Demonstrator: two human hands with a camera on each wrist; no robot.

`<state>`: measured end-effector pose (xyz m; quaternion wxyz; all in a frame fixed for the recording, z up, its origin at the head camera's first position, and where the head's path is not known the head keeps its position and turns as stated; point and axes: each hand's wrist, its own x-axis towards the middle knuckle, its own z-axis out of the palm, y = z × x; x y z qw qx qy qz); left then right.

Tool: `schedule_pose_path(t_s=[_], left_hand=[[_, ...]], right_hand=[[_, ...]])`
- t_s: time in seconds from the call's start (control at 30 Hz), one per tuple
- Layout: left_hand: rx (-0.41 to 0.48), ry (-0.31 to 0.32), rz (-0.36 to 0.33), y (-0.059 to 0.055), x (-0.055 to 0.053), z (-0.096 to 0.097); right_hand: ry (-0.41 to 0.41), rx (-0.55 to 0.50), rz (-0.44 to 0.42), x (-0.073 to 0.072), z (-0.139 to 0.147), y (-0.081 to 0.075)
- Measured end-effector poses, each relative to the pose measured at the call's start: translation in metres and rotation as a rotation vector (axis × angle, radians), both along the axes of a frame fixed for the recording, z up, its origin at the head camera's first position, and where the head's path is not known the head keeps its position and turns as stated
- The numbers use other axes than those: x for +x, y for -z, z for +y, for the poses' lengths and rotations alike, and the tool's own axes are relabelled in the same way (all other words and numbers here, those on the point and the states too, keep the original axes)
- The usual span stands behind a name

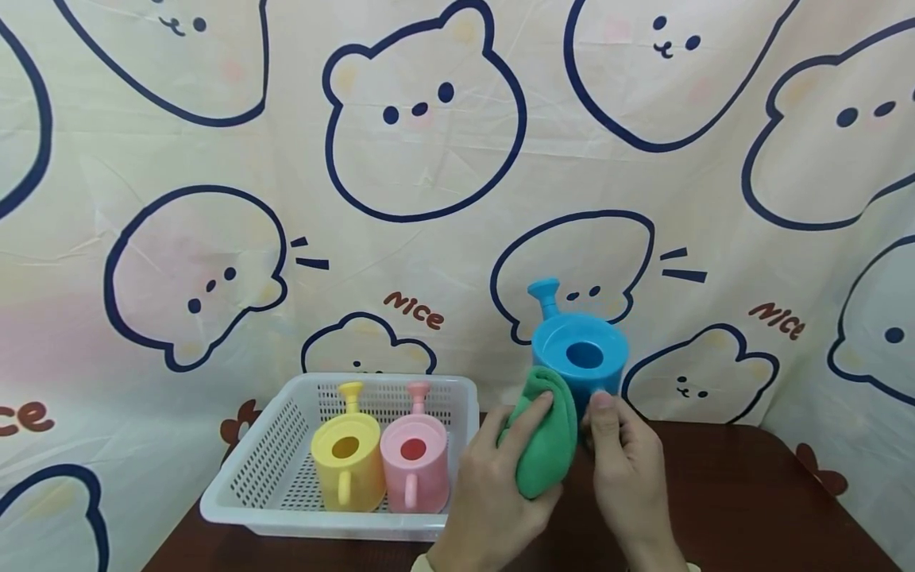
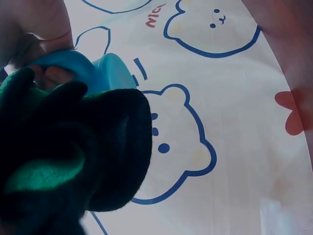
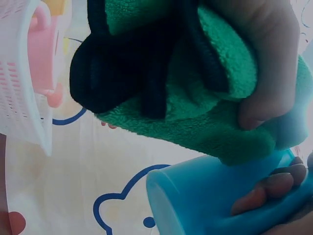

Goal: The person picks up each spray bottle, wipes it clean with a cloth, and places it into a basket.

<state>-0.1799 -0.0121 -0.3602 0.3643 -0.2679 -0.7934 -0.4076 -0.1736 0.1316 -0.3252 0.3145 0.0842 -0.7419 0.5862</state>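
Note:
A blue toy watering can (image 1: pixel 581 349) is held up above the table, its spout pointing away and its round top opening showing. My right hand (image 1: pixel 629 469) grips it by the handle, fingers curled through, as the right wrist view shows on the blue can (image 3: pixel 195 196). My left hand (image 1: pixel 500 477) holds a folded green cloth (image 1: pixel 546 445) against the can's left side. In the right wrist view the fuzzy cloth (image 3: pixel 195 122) lies along the can's wall. Dark folds of the cloth (image 2: pixel 122 147) hide much of the left wrist view.
A white perforated basket (image 1: pixel 246 485) stands on the dark brown table (image 1: pixel 743 500) left of my hands. Inside it, a yellow watering can (image 1: pixel 364 453) and a pink one (image 1: pixel 429 445) stand side by side. A printed cloth backdrop (image 1: pixel 422 183) hangs behind the table.

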Motion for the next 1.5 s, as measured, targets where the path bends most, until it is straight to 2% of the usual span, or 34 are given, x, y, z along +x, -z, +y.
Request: schedule_pose_path(t_s=[0.27, 0.57, 0.7, 0.87, 1.0, 1.23, 1.4, 1.5], left_hand=[[-0.030, 0.004, 0.034, 0.001, -0.002, 0.000], [-0.064, 0.019, 0.034, 0.002, -0.003, -0.001], [-0.083, 0.026, 0.013, 0.001, -0.001, -0.002], [-0.154, 0.045, -0.052, 0.000, -0.001, -0.004], [-0.220, 0.061, -0.088, 0.001, -0.001, -0.005], [-0.267, 0.063, -0.104, 0.001, -0.001, -0.004], [-0.290, 0.071, -0.098, 0.001, -0.001, -0.004], [-0.288, 0.071, -0.102, 0.001, -0.001, -0.003]], right_hand=[[0.025, 0.090, -0.018, 0.001, 0.000, 0.001], [0.126, 0.145, 0.013, 0.003, -0.001, -0.002], [0.176, 0.165, 0.050, 0.002, -0.001, -0.002], [0.235, 0.164, 0.139, 0.000, 0.001, 0.000], [0.197, 0.092, 0.180, 0.000, 0.004, 0.001], [0.088, -0.053, 0.193, 0.001, 0.007, 0.001], [-0.028, -0.211, 0.269, 0.000, 0.012, 0.005], [-0.130, -0.301, 0.320, -0.003, 0.014, 0.007]])
